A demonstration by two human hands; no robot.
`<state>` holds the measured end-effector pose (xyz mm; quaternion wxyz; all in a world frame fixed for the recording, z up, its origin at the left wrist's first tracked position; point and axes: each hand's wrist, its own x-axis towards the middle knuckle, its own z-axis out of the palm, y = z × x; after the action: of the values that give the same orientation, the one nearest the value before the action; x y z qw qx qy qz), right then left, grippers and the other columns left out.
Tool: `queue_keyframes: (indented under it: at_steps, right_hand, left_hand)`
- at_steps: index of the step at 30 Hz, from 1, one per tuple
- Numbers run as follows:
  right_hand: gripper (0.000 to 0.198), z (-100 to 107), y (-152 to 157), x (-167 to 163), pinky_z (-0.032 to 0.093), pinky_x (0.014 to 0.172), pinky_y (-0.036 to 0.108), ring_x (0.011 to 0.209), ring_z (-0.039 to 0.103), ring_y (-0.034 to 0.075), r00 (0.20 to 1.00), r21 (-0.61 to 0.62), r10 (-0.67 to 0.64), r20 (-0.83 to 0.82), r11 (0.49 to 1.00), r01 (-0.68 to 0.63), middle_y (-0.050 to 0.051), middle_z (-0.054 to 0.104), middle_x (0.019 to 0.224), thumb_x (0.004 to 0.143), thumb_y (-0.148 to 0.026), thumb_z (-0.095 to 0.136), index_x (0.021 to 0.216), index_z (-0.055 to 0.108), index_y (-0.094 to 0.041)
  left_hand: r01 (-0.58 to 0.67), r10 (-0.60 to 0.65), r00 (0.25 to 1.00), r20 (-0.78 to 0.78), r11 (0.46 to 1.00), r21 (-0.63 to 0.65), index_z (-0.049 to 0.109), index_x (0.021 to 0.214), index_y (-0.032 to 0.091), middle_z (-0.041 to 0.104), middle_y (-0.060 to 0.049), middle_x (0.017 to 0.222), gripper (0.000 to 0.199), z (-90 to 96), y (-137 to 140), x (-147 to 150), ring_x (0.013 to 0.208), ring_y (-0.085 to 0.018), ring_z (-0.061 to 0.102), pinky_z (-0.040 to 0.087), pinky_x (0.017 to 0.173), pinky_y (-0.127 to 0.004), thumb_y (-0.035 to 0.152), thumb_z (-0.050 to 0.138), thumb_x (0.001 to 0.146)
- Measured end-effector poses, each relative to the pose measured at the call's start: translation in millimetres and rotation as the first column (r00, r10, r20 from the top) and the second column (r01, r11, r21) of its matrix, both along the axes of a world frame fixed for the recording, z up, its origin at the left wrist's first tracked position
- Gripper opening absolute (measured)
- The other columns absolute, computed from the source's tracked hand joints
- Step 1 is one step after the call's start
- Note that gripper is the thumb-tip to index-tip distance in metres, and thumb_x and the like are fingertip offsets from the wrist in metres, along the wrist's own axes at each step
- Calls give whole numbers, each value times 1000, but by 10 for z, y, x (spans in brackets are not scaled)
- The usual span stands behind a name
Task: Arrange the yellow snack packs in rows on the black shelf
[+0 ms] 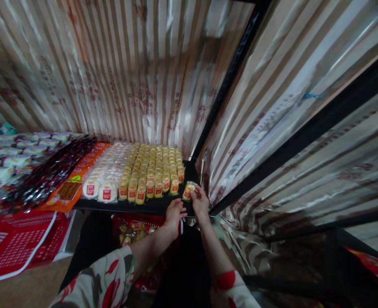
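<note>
My right hand (200,202) pinches a small yellow wrapped snack cake (188,191) with a red label, at the right end of the black shelf (158,207). Just left of it, my left hand (175,212) hovers by the shelf's front edge with its fingers apart and nothing in them. Several tight rows of the same yellow wrapped cakes (150,187) stand beside the held one. White wrapped cakes (107,192) with red labels line up to their left.
Further left lie an orange snack packet (72,188), dark shiny packets (48,175) and white packets (16,160). Below are a red plastic basket (22,239) and a red container of more yellow packets (134,233). A black post (230,72) and striped sheeting (128,72) border the shelf.
</note>
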<state>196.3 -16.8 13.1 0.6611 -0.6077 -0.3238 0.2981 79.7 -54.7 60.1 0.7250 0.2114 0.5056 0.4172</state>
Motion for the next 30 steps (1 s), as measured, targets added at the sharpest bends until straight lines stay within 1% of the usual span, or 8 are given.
queue_keyframes:
  at_steps: [4,7,13,17,20,23,27,30]
  right_hand:
    - [54,-92,228,55,50,85,36,91,63,20,999,-3,36,41,999,-36,12,66,103,64,-40,62,111,57,-12]
    - [53,-120,350,61,50,85,35,93,63,20,996,-3,64,62,998,-64,12,66,107,67,-39,60,113,56,-13]
    - [53,-70,490,27,52,81,35,91,64,21,992,-16,82,100,997,-81,12,67,107,67,-38,59,115,58,-13]
    - [52,-50,462,-11,51,83,33,93,64,21,968,-99,77,239,994,-55,10,67,110,72,-38,55,119,59,-15]
    - [55,-60,401,-42,52,79,31,87,65,20,935,-164,101,341,985,-46,8,69,105,77,-39,50,126,53,-17]
    - [56,-87,369,-77,51,79,33,82,66,19,893,-206,88,442,979,5,9,70,103,78,-39,48,130,49,-17]
    - [54,-143,388,-132,46,90,36,97,62,22,838,-219,91,538,975,34,13,64,116,81,-37,42,128,52,-13]
    - [52,-163,401,-169,43,94,37,105,59,23,816,-210,94,570,977,34,15,61,119,82,-36,40,127,53,-11]
  left_hand:
    - [45,-45,999,2,996,81,64,99,16,59,-7,120,28,-2,79,72,97,-16,60,49,74,-22,9,48,78]
    - [54,-52,998,-20,992,114,65,104,16,58,-6,123,33,-4,147,95,106,-18,56,48,80,-24,10,47,77]
    - [71,-66,997,-38,987,144,65,107,16,58,-7,124,37,-50,250,104,109,-20,55,47,86,-29,11,49,75]
    - [78,-74,997,-30,987,144,64,110,15,57,-9,125,39,-74,277,103,108,-20,57,47,87,-30,12,47,76]
    - [63,-61,998,-19,987,146,64,112,14,58,-10,124,40,-94,290,96,107,-21,57,47,88,-31,11,47,76]
    - [37,-40,999,14,986,163,65,110,15,60,-10,123,40,-120,317,86,109,-22,57,47,89,-32,11,47,75]
    - [16,-22,999,37,987,161,65,110,13,56,-11,127,38,-152,374,79,115,-23,53,46,92,-33,12,47,76]
    - [14,-20,999,39,987,161,65,110,15,55,-10,129,38,-182,419,83,120,-22,50,44,94,-31,13,48,76]
